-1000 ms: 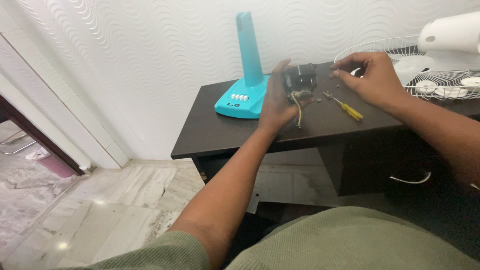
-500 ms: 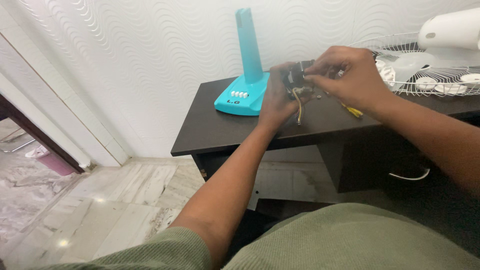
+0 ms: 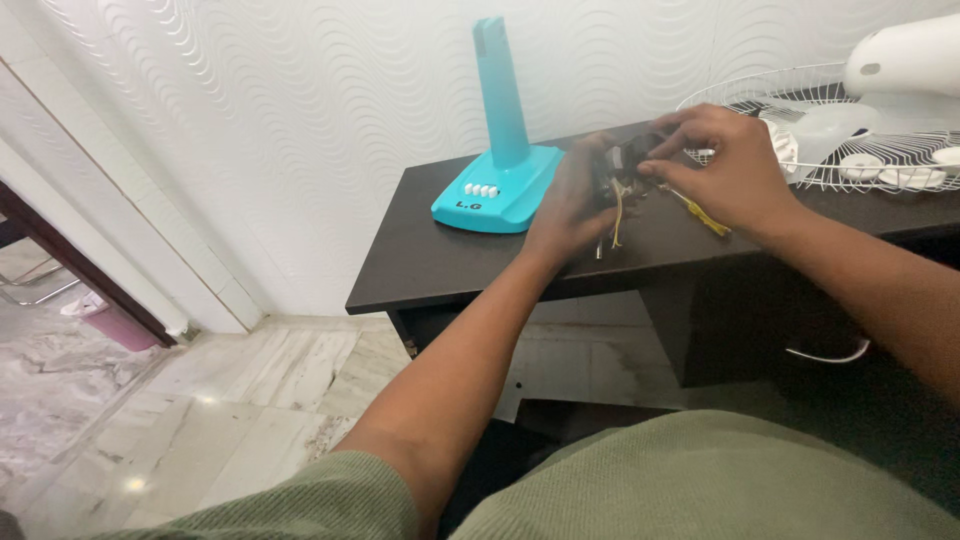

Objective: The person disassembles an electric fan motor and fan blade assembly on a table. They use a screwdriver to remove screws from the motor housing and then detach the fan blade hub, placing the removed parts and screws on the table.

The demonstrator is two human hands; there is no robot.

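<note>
A small black fan motor (image 3: 625, 160) with yellow and grey wires hanging from it is held just above the dark desk (image 3: 450, 255). My left hand (image 3: 570, 205) grips it from the left side. My right hand (image 3: 725, 165) pinches the motor's right end with fingertips, possibly on a small part I cannot make out. A yellow-handled screwdriver (image 3: 705, 217) lies on the desk under my right hand.
A turquoise fan base with an upright column (image 3: 500, 160) stands at the desk's back left. A white wire fan guard (image 3: 860, 130) and white fan housing (image 3: 905, 60) lie at the right. A drawer handle (image 3: 828, 355) shows below; marble floor lies left.
My right hand came from the desk near the guard to the motor and now pinches its right end. The motor has tilted and shifted slightly right in my left hand.
</note>
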